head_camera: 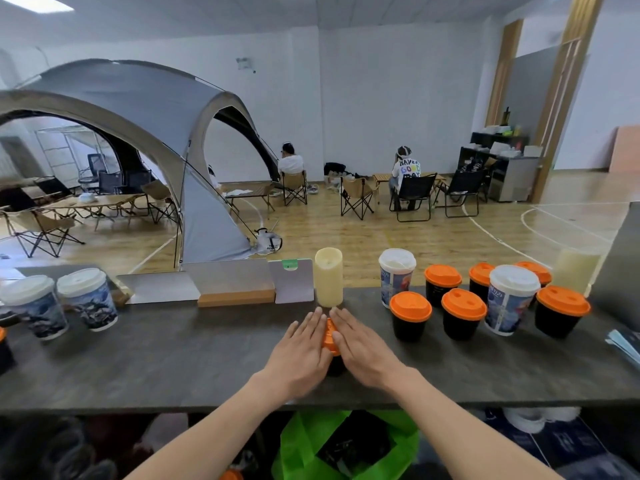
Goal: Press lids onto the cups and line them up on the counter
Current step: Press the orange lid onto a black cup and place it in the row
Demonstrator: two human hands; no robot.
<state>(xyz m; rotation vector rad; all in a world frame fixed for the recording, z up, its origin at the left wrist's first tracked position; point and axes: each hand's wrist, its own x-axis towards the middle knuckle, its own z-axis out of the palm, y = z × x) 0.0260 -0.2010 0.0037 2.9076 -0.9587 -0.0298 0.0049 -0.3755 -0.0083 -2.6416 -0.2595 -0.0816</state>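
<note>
At the middle of the dark counter we press both hands flat onto an orange lid that sits on a black cup. The left hand covers the lid's left side and the right hand its right side. The fingers lie straight and close together, so neither grip is clenched or wrapped round anything: both are released, palms down on the lid. Only a narrow orange strip shows between our hands, and only a dark sliver of the cup below them. We cannot tell whether the lid is fully seated.

Just beyond our fingertips a tall cream candle stands upright near the counter's far edge. To the right, orange-lidded black cups stand close together with two taller white-lidded printed cups. The back ones are partly hidden by the front ones, so we cannot count them surely. At the left a printed pair with white lids stands side by side, and the frame's left edge cuts off a dark cup. Below the counter lies a green bag; its dark contents are hard to make out.
</note>
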